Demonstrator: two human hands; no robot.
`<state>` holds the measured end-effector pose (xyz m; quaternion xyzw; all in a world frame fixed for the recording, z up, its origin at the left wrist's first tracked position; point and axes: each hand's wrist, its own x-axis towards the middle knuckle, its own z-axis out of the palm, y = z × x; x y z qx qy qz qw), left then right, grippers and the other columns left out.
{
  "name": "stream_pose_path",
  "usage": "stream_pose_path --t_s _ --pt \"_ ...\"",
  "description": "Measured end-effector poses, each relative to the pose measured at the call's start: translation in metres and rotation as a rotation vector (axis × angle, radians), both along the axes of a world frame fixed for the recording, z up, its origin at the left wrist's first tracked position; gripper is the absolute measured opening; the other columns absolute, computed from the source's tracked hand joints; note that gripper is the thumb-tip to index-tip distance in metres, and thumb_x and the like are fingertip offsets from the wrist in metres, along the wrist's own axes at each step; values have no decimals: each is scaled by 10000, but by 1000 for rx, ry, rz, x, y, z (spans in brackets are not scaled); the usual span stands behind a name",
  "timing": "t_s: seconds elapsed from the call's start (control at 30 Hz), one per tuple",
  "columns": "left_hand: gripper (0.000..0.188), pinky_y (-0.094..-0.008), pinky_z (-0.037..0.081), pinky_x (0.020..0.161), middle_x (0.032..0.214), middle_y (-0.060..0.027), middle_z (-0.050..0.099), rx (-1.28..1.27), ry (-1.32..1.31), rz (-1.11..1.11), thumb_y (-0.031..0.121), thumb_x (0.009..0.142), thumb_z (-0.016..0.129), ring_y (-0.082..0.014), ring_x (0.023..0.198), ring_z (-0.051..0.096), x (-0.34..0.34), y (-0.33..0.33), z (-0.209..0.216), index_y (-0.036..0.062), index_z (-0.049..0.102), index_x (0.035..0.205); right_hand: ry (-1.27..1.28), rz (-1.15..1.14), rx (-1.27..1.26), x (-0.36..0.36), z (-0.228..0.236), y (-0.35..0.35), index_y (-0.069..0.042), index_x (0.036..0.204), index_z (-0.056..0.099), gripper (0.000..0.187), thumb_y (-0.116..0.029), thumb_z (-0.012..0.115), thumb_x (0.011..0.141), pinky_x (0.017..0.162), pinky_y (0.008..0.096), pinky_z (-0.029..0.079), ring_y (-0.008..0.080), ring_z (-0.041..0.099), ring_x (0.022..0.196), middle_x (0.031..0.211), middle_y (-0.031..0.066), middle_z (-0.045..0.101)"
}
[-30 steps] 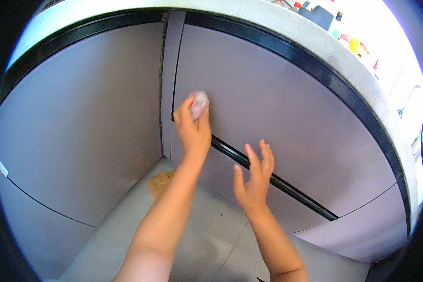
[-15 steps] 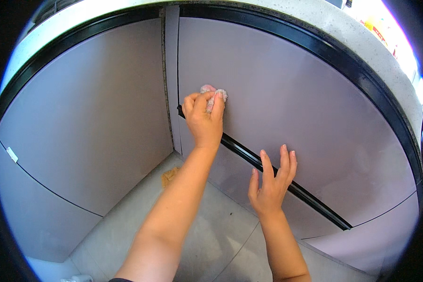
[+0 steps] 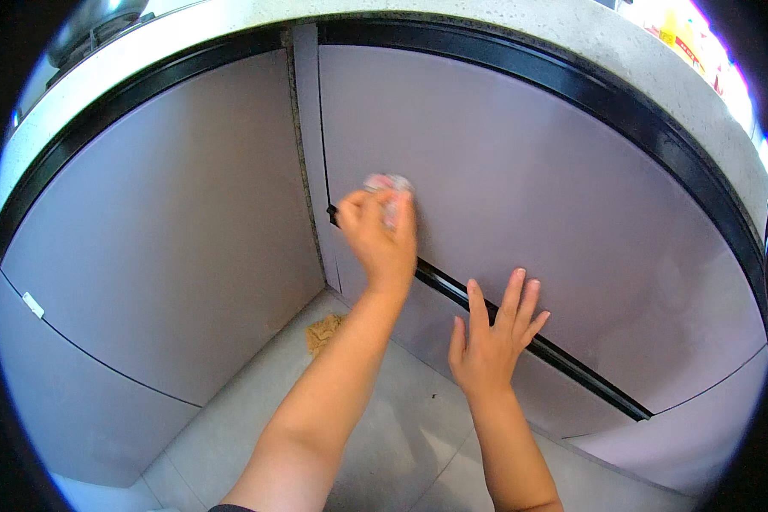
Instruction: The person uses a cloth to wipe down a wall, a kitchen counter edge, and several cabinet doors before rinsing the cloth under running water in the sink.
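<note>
Pinching the crumpled cloth [image 3: 390, 182], your left hand [image 3: 379, 243] dips toward the black strip [image 3: 441, 283] between hands; your empty right hand [image 3: 490, 354] fans wider, seemingly bracing you.

Pink-white cloth [image 3: 391, 183], mauve door [image 3: 520, 162], black handle strip [image 3: 593, 379], speckled white countertop [image 3: 606, 38], tan rag [image 3: 320, 332]

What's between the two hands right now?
In the head view, part of the black handle strip and the mauve cabinet front show between the left hand and the right hand.
</note>
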<state>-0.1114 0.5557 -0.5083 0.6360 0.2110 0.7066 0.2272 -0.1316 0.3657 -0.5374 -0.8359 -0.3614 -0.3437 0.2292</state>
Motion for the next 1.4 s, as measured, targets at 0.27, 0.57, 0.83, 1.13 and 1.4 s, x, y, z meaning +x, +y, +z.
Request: stream_pose_path --t_s 0.27,0.57,0.83,1.13,1.4 --pt "206 -370 446 800 947 -119 530 -133 -47 27 162 765 748 -264 880 534 -3 28 16 20 640 868 -4 -21 -63 2 -3 1 -160 1273 546 485 -158 638 796 1003 733 37 446 104 1409 1513 236 205" --pt "164 -368 425 766 931 -98 513 136 26 -70 122 749 728 -272 881 497 -13 34 9 48 635 862 -16 -1 -53 4 -5 -1 -154 1250 568 466 -149 640 790 1004 732 17 438 112 1411 1515 222 218" --pt "188 -359 457 768 935 -120 542 232 100 -10 161 756 746 -272 872 546 -11 20 8 36 643 852 1 -8 -58 4 -2 -7 -156 1258 560 490 -148 653 777 1007 732 24 433 132 1407 1516 210 222" --pt "201 -375 428 801 935 -120 526 114 76 -83 154 739 754 -272 904 510 -14 18 9 39 637 855 -1 8 -59 2 -2 -6 -140 1261 552 497 -125 655 775 1014 723 26 414 150 1406 1518 192 228" --pt "162 -354 464 776 908 -110 563 192 84 -29 127 743 752 -255 852 562 -15 11 15 35 642 816 15 -7 -71 3 -2 -8 -143 1262 552 506 -115 665 770 1016 720 32 403 135 1413 1518 183 234"
